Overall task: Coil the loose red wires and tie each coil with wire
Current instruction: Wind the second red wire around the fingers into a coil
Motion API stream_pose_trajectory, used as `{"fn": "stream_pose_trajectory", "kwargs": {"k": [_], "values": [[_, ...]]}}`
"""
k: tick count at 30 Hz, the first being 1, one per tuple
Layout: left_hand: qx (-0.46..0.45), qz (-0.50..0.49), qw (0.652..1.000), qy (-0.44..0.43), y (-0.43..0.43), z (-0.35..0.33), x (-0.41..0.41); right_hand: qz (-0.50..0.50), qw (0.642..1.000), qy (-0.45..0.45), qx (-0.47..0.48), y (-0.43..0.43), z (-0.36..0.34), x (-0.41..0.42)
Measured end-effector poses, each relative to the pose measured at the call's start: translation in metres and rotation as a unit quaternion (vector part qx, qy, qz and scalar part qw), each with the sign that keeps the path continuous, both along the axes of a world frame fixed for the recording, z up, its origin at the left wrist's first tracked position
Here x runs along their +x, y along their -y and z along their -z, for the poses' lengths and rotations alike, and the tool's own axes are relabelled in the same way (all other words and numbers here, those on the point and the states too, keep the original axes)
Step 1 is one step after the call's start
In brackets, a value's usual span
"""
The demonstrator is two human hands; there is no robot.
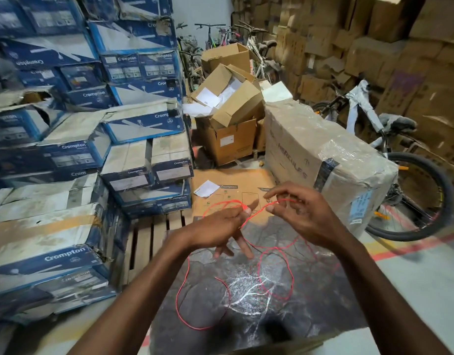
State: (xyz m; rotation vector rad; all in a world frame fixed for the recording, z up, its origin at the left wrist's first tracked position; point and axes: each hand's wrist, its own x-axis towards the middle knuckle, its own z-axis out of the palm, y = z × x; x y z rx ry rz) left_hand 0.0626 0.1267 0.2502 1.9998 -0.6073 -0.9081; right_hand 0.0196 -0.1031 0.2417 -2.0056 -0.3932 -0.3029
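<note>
A thin red wire [292,275] runs in loose loops over a dark plastic-wrapped surface [310,313] in front of me. My left hand [220,226] pinches the wire between thumb and forefinger, with a small loop arching up to its left. My right hand [301,213] holds the same wire at its fingertips, a short way to the right. A slack strand sags between the two hands. The rest of the wire trails down below them, and one long loop hangs toward the surface's left edge.
Stacked blue Crompton boxes [74,155] fill the left. A flat brown carton [233,193] lies beyond my hands on a wooden pallet [149,242]. A large wrapped box [323,162], a bicycle [405,190] and open cardboard boxes [231,116] stand behind and to the right.
</note>
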Motion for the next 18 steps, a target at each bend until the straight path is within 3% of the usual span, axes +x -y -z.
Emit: {"fn": "stream_pose_trajectory", "kwargs": {"k": [3,6,7,12,18], "values": [[-0.118,0.053,0.971,-0.201,-0.006,-0.012,-0.011,0.001,0.999,0.010,0.053,-0.001,-0.009,0.008],[-0.299,0.081,0.858,-0.410,-0.015,-0.019,-0.017,-0.005,0.996,0.013,0.094,-0.005,-0.011,0.013],[-0.330,0.096,0.840,-0.420,-0.018,-0.019,-0.018,-0.008,0.995,0.014,0.101,-0.007,-0.011,0.013],[-0.366,0.092,0.849,-0.369,-0.027,-0.016,-0.022,-0.012,0.993,0.026,0.115,-0.015,-0.011,0.008],[-0.362,0.065,0.837,-0.406,-0.030,0.002,-0.019,0.029,0.989,0.139,0.042,-0.023,-0.051,-0.004]]}}
